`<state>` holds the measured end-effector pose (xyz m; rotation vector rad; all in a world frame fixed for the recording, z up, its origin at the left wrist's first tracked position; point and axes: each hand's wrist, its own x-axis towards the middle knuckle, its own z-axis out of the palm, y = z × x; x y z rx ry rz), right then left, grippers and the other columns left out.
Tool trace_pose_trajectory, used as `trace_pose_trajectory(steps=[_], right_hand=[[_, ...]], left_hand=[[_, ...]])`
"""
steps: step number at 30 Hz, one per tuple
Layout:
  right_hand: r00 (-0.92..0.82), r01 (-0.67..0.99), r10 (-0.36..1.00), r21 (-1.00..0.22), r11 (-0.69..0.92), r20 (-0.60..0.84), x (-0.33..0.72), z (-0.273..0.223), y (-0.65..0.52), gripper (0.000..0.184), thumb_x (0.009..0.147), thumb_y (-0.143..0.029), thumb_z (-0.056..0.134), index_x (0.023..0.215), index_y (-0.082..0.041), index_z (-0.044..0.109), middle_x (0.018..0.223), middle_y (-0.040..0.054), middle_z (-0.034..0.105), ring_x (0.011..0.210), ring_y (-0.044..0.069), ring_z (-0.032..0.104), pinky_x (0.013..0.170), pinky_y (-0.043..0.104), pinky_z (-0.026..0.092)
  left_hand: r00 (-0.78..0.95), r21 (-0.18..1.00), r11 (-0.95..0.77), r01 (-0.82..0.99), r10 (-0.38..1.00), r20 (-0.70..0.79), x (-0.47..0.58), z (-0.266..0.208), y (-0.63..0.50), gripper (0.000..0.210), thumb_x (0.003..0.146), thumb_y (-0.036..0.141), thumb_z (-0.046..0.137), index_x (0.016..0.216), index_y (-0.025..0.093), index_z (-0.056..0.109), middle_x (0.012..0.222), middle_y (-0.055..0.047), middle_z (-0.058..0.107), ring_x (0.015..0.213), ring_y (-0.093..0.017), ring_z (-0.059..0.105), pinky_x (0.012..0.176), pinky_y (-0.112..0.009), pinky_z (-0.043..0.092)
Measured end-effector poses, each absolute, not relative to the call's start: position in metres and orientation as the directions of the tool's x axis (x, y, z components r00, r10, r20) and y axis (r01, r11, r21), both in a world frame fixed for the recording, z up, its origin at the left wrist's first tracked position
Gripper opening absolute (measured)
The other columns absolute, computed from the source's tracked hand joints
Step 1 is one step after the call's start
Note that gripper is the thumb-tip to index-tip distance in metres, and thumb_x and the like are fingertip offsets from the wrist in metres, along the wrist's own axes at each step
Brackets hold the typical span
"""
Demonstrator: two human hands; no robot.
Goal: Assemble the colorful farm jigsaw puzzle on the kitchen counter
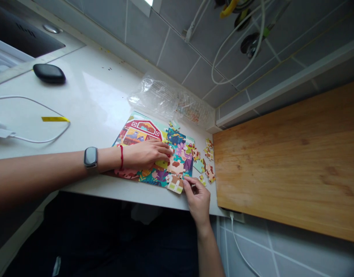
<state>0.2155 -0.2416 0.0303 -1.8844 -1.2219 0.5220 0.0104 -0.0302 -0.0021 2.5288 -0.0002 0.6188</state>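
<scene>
A colourful jigsaw puzzle [154, 175] with a red barn lies on the white counter, partly covered by my left hand. My left hand [149, 153] rests flat across its middle, palm down, fingers stretched over the pieces. At the near right edge of the picture, my right hand [197, 194] pinches the right side of a puzzle piece [174, 183] with brown, white and green on it. The piece overlaps the puzzle's near edge; whether it is locked to its neighbours I cannot tell. Several loose pieces [210, 173] lie to the right, beside the wooden board.
Crumpled clear plastic packaging [154, 96] lies behind the puzzle, by the tiled wall. A large wooden board [289, 157] borders the counter on the right. To the left are a black rounded object [49, 73], a white cable [41, 141] and a sink [27, 30].
</scene>
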Motion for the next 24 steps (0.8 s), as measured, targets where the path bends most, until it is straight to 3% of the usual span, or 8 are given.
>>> trace_pose_trajectory(steps=[3,7,10,16,21,24], right_hand=[[0.458,0.460,0.889,-0.857,-0.233,0.004,0.209,0.030,-0.235,0.024,0.089,-0.043,0.075,0.094,-0.021,0.081,0.089,0.0076,0.079,0.076,0.021,0.072,0.065,0.030,0.059],[0.443,0.238,0.880,-0.924,-0.299,-0.170,0.195,0.021,-0.223,0.030,0.083,-0.048,0.079,0.091,-0.019,0.076,0.072,0.0040,0.075,0.054,0.017,0.066,0.045,0.026,0.052],[0.434,0.191,0.877,-0.930,-0.314,-0.207,0.185,0.016,-0.215,0.030,0.082,-0.047,0.079,0.088,-0.019,0.074,0.067,0.0022,0.071,0.052,0.016,0.064,0.041,0.024,0.050],[0.458,0.365,0.884,-0.886,-0.286,-0.096,0.178,0.016,-0.211,0.025,0.086,-0.044,0.076,0.090,-0.019,0.074,0.079,0.0038,0.071,0.055,0.014,0.060,0.042,0.023,0.049],[0.343,0.601,0.935,-0.786,-0.149,0.085,0.176,0.024,-0.220,0.015,0.093,-0.035,0.072,0.096,-0.022,0.078,0.094,0.0062,0.069,0.072,0.016,0.065,0.063,0.027,0.058],[0.206,0.705,0.972,-0.706,-0.068,0.112,0.175,0.025,-0.228,0.023,0.091,-0.033,0.077,0.112,-0.026,0.079,0.112,0.0095,0.068,0.095,0.022,0.069,0.078,0.031,0.062]], left_hand=[[0.897,0.501,-0.858,-0.115,0.128,0.424,0.011,-0.002,-0.031,0.054,0.076,-0.003,0.056,0.123,0.020,0.074,0.135,-0.010,0.072,0.133,-0.027,0.060,0.117,-0.041,0.045],[0.892,0.489,-0.864,-0.122,0.122,0.436,0.012,-0.004,-0.031,0.053,0.077,-0.003,0.056,0.121,0.020,0.073,0.135,-0.010,0.072,0.132,-0.027,0.061,0.116,-0.040,0.045],[0.901,0.468,-0.877,-0.108,0.112,0.419,0.012,-0.007,-0.030,0.051,0.077,-0.003,0.057,0.121,0.019,0.072,0.137,-0.010,0.070,0.133,-0.029,0.060,0.117,-0.041,0.043],[0.919,0.456,-0.885,-0.091,0.102,0.381,0.012,-0.006,-0.029,0.051,0.078,0.000,0.060,0.124,0.019,0.070,0.142,-0.009,0.068,0.136,-0.030,0.058,0.119,-0.041,0.041],[0.922,0.453,-0.888,-0.075,0.111,0.370,0.012,-0.005,-0.030,0.052,0.077,-0.002,0.059,0.124,0.019,0.070,0.140,-0.010,0.069,0.136,-0.028,0.057,0.120,-0.040,0.040],[0.924,0.452,-0.889,-0.077,0.107,0.367,0.013,-0.007,-0.030,0.052,0.077,-0.002,0.060,0.123,0.018,0.070,0.140,-0.010,0.068,0.137,-0.029,0.057,0.120,-0.042,0.040]])
